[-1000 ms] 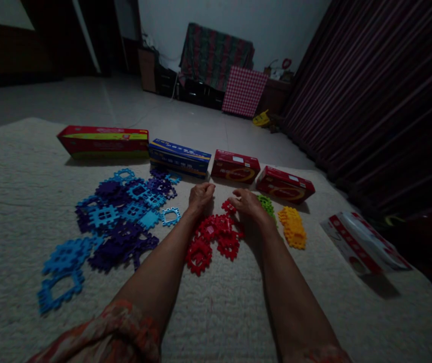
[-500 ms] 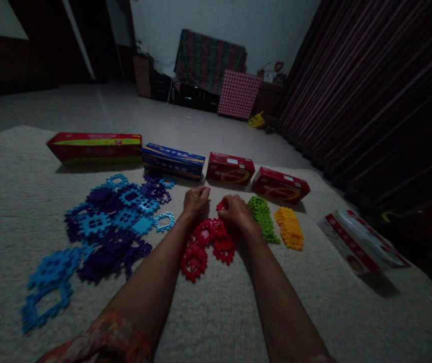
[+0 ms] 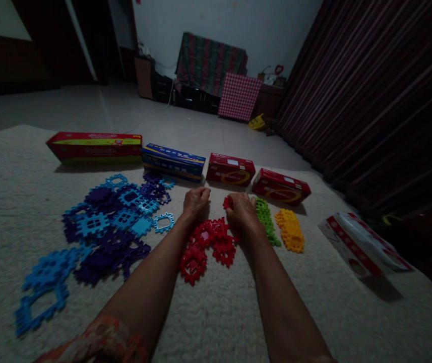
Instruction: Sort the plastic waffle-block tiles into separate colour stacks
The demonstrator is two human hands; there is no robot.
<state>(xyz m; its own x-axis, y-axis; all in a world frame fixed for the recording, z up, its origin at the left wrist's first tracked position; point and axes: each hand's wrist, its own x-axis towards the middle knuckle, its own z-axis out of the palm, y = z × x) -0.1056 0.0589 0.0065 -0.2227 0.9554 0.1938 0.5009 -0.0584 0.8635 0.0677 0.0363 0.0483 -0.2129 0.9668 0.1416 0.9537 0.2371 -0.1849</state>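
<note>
My right hand (image 3: 241,210) is closed round a red building piece (image 3: 228,202) with toothed edges, beside the row of green pieces (image 3: 265,222). Close by on its left, my left hand (image 3: 196,202) rests on the mat with its fingers curled; whatever may be inside them is hidden. Between my forearms lies a loose group of red toothed pieces (image 3: 193,263), some overlapping. A row of yellow pieces (image 3: 290,230) sits right of the green ones. A light blue frame piece (image 3: 164,222) lies just left of my left wrist.
Blue and purple pieces (image 3: 104,254) are heaped on the left of the pale mat (image 3: 208,322). Along its far side stand a long red-green box (image 3: 95,148), a blue box (image 3: 173,162) and two red boxes (image 3: 231,170). A white-red package (image 3: 363,244) lies at right.
My right hand has shifted slightly to the right with the red piece, now covering part of the green row. My left hand has stayed nearly still.
</note>
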